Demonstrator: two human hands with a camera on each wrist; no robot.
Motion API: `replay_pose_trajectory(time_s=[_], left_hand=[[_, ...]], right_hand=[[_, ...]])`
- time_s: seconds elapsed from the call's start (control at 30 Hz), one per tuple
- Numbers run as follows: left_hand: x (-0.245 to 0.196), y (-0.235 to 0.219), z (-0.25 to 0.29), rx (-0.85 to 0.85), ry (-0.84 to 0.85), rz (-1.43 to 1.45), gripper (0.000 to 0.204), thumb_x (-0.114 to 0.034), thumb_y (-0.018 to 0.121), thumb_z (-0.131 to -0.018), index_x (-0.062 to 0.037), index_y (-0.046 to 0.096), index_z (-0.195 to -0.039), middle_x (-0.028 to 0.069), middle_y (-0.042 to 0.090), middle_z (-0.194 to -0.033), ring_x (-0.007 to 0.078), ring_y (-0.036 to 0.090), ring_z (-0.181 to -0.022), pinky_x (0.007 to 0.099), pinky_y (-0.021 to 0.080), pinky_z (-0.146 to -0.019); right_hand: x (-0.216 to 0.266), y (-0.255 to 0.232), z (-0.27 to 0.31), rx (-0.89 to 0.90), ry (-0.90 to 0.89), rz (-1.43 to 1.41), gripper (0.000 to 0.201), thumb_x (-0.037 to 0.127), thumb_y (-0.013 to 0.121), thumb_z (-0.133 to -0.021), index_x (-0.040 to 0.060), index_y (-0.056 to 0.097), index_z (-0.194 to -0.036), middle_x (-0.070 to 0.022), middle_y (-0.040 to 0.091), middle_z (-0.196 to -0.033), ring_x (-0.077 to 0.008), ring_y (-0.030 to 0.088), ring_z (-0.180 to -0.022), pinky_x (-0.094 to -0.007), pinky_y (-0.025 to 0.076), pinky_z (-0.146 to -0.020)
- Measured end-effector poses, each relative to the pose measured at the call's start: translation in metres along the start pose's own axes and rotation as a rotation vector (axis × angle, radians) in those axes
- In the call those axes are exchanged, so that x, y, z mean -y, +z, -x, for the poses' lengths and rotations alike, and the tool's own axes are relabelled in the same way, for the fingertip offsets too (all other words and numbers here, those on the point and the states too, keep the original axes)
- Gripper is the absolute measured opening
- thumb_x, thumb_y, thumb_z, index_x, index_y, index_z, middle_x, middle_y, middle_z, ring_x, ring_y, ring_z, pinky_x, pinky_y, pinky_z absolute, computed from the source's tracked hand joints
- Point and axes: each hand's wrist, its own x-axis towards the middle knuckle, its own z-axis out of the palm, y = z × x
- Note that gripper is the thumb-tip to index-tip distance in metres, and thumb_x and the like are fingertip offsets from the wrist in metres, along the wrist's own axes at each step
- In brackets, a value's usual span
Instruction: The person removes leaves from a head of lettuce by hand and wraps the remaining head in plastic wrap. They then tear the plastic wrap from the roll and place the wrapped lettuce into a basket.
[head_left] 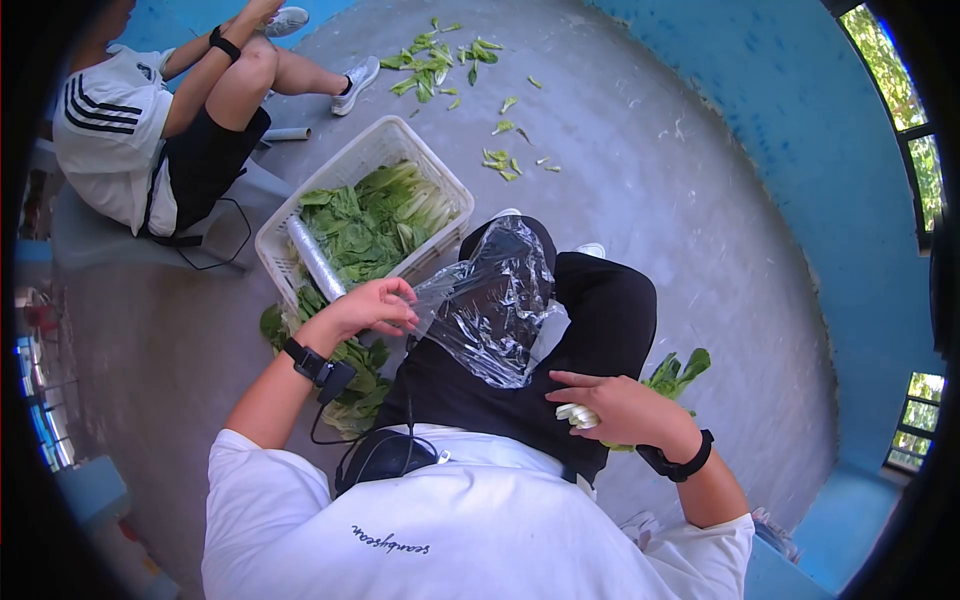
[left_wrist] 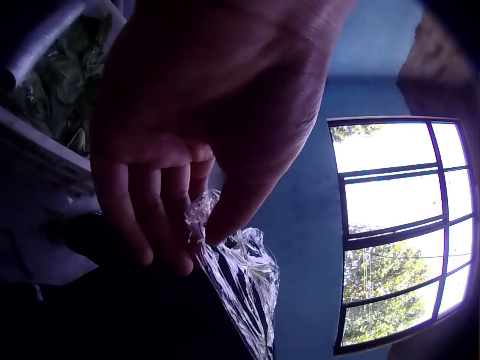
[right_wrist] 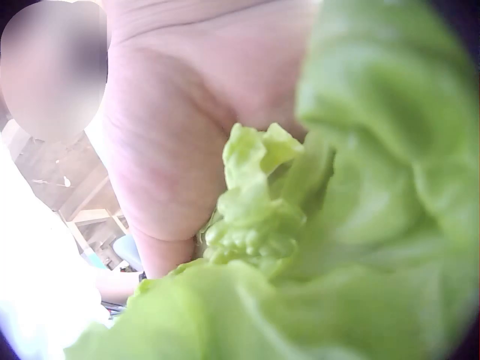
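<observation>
My left hand [head_left: 375, 308] pinches one end of a thin, crinkled clear plastic bag [head_left: 505, 310] between thumb and fingers. The bag is spread over the dark trousers on my lap; the left wrist view shows its gathered edge [left_wrist: 201, 210] at the thumb tip. To the right, my right hand [head_left: 635, 408] grips a bunch of leafy greens [head_left: 676, 376], palm over it. Its pale stem ends [head_left: 577, 415] stick out under the fingers, towards the bag. Green leaves [right_wrist: 375, 225] fill much of the right wrist view and hide most of those fingers.
A white plastic basket [head_left: 440, 160] of greens stands ahead on the left, with a shiny plastic roll [head_left: 316, 262] lying across it. More greens [head_left: 355, 385] lie beside it. Loose leaves [head_left: 430, 65] are scattered on the grey floor [head_left: 640, 150]. Another person [head_left: 115, 130] sits at far left.
</observation>
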Motion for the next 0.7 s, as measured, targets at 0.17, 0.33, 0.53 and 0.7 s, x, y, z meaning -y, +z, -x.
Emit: replay_pose_trajectory(time_s=[0.17,0.33,0.53,0.7], left_hand=[[-0.011,0.025,-0.004,-0.411,0.379,-0.377,0.043,-0.020,0.074,-0.093,-0.0078,0.057,-0.131,0.0161,0.060,-0.135,0.0274,0.059,-0.127,0.0433,0.049,-0.104],[-0.050,0.092,-0.011,-0.307,0.885,-0.820,0.050,-0.025,0.077,-0.085,-0.0099,0.062,-0.130,0.0153,0.052,-0.147,0.0386,0.047,-0.138,0.0483,0.037,-0.116],[-0.031,0.128,-0.039,-0.031,1.063,-1.395,0.059,-0.039,0.073,-0.084,-0.0184,0.062,-0.138,0.0120,0.040,-0.160,0.0381,0.028,-0.152,0.0625,0.018,-0.123],[-0.022,0.124,-0.037,0.023,1.031,-1.409,0.062,-0.041,0.071,-0.083,-0.0224,0.062,-0.141,0.0106,0.035,-0.164,0.0391,0.023,-0.154,0.0658,0.013,-0.123]], right_hand=[[-0.002,-0.002,0.013,-0.084,-0.009,-0.072,0.052,0.017,0.077,-0.085,0.0108,0.065,-0.135,-0.0096,0.065,-0.138,-0.0316,0.072,-0.104,-0.0410,0.057,-0.089],[0.009,-0.027,0.021,-0.180,0.168,-0.179,0.046,0.016,0.080,-0.086,0.0096,0.067,-0.130,-0.0129,0.077,-0.096,-0.0311,0.074,-0.088,-0.0383,0.057,-0.080],[0.025,-0.039,0.030,-0.268,0.202,-0.243,0.041,0.016,0.079,-0.086,0.0083,0.068,-0.125,-0.0166,0.075,-0.098,-0.0342,0.072,-0.087,-0.0396,0.055,-0.079],[0.006,-0.031,0.010,-0.403,0.222,-0.249,0.034,0.016,0.079,-0.085,0.0017,0.068,-0.114,-0.0205,0.073,-0.095,-0.0388,0.071,-0.088,-0.0414,0.054,-0.078]])
